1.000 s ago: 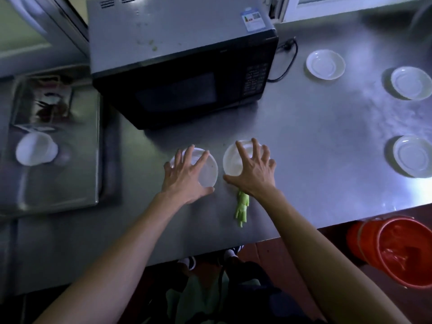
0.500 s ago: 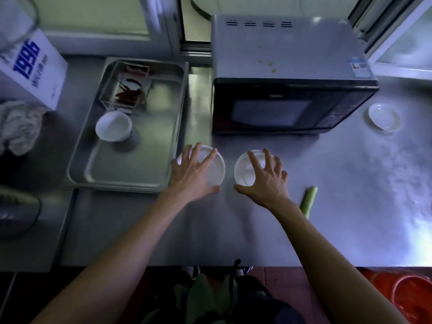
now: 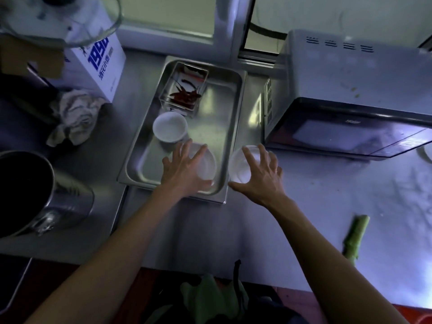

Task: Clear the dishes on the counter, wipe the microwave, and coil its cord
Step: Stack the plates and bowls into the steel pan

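Upper left of the frame: a white carton [image 3: 102, 64] printed in blue, standing beside a crumpled grey rag [image 3: 74, 115] just below it. Above both, a clear glass bowl [image 3: 70, 22], cut off by the top edge. Far left, middle: a tall steel pot [image 3: 46, 195], dark inside. Lower right: a green vegetable stalk [image 3: 355, 237] lying loose. Upper centre: a small clear box of dried red chillies [image 3: 185, 90].

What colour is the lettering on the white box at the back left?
Blue, on the white box; clearest in the head view.
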The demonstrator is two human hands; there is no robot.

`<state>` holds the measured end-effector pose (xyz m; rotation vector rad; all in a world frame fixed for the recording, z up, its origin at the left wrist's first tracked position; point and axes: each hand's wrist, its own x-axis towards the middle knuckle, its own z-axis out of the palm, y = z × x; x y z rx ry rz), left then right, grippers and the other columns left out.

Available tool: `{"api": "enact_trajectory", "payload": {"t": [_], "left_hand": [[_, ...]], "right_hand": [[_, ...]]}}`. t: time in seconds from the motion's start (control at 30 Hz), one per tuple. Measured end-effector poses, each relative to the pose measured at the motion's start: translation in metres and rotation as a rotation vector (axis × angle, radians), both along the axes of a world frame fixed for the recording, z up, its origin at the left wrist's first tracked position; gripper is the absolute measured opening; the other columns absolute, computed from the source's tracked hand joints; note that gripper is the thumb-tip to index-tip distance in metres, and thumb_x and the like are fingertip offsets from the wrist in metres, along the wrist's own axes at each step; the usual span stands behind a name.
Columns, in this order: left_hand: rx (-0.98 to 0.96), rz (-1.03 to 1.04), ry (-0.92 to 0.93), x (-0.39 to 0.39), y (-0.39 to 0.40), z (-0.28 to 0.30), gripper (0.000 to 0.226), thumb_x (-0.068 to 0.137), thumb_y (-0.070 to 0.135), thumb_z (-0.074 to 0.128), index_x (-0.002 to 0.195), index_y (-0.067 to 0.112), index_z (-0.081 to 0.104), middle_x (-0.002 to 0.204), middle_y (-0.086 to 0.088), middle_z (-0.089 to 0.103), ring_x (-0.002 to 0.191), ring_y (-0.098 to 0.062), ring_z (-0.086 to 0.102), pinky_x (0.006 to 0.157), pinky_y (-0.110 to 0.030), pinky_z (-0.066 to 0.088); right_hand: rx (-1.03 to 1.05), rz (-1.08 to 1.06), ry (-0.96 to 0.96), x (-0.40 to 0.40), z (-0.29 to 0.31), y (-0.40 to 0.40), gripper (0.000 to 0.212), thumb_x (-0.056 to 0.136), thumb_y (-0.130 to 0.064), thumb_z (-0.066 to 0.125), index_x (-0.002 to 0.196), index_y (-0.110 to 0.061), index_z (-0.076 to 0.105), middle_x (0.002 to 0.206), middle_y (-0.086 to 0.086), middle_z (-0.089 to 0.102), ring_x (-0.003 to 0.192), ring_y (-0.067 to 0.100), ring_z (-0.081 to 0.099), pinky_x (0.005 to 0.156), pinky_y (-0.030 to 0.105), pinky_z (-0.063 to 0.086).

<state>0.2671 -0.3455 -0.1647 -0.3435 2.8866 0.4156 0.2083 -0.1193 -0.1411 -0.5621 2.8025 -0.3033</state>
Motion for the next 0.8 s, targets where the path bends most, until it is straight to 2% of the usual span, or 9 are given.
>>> {"api": "enact_trajectory", "payload": {"t": [0.2,0.43,0.7,0.8], "left_hand": [[0.016,-0.001,-0.035,-0.003,-0.012,-0.016,0.113,0.059,0.077,0.068,0.15,0.044,0.008,0.159,-0.001,0.003,0.148,-0.031,-0.002,0.107,-0.065,0.025],[0.004,-0.072,-0.077,-0.024,-0.01,-0.035,0.113,0.063,0.074,0.07,0.15,0.04,0.006,0.161,-0.005,0.002,0.149,-0.036,0.004,0.108,-0.068,0.025],[0.057,-0.091,-0.124,-0.053,-0.011,-0.06,0.105,0.069,0.076,0.06,0.152,0.041,0.006,0.163,-0.002,-0.005,0.15,-0.033,-0.003,0.111,-0.068,0.018],[0.066,-0.098,-0.142,-0.062,-0.012,-0.07,0.107,0.068,0.074,0.063,0.152,0.041,0.006,0.163,-0.002,-0.006,0.15,-0.033,-0.003,0.109,-0.069,0.019]], "right_hand": [[0.006,0.029,-0.019,-0.01,-0.007,-0.022,0.111,0.066,-0.077,0.067,0.154,-0.042,0.009,0.164,0.002,0.0,0.146,0.04,0.007,0.106,0.064,0.03],[0.025,0.061,-0.04,-0.022,-0.017,-0.042,0.113,0.064,-0.082,0.063,0.155,-0.041,0.009,0.164,0.003,-0.001,0.146,0.04,0.008,0.108,0.063,0.028],[0.025,0.053,-0.058,-0.054,-0.029,-0.05,0.115,0.065,-0.08,0.067,0.156,-0.04,0.009,0.165,0.004,-0.002,0.147,0.04,0.007,0.109,0.063,0.027],[0.019,0.047,-0.062,-0.063,-0.034,-0.049,0.115,0.064,-0.081,0.067,0.156,-0.041,0.009,0.166,0.004,-0.001,0.147,0.04,0.008,0.108,0.064,0.027]]}}
